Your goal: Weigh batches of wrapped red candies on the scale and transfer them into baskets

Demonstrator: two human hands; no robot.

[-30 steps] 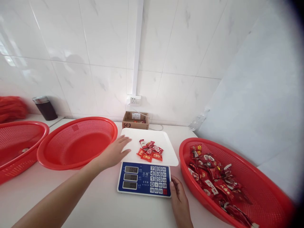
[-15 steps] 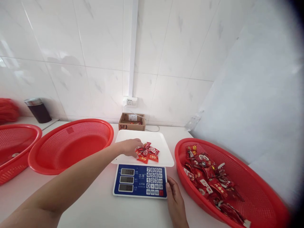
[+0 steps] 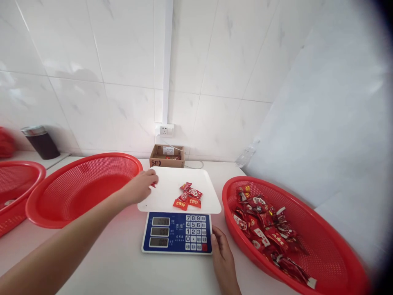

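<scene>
A blue electronic scale (image 3: 177,236) with a white weighing tray (image 3: 167,192) stands on the white counter. Several red candy packets (image 3: 188,196) lie in a small heap on the tray. My left hand (image 3: 141,185) hovers over the tray's left edge, fingers closed on a small red candy packet. My right hand (image 3: 221,258) rests flat on the counter at the scale's right front corner, holding nothing. A red mesh basket (image 3: 322,229) on the right holds many red candy packets (image 3: 264,229).
A bare red mesh basket (image 3: 80,186) sits left of the scale, another red basket (image 3: 15,184) at the far left. A small cardboard box (image 3: 166,155) stands against the tiled wall under a socket (image 3: 164,130). A dark cup (image 3: 41,142) is at the back left.
My left hand reached onto the candy heap, closed on a packet, then drew back left towards the bare basket. The heap on the tray is smaller. My right hand stayed put.
</scene>
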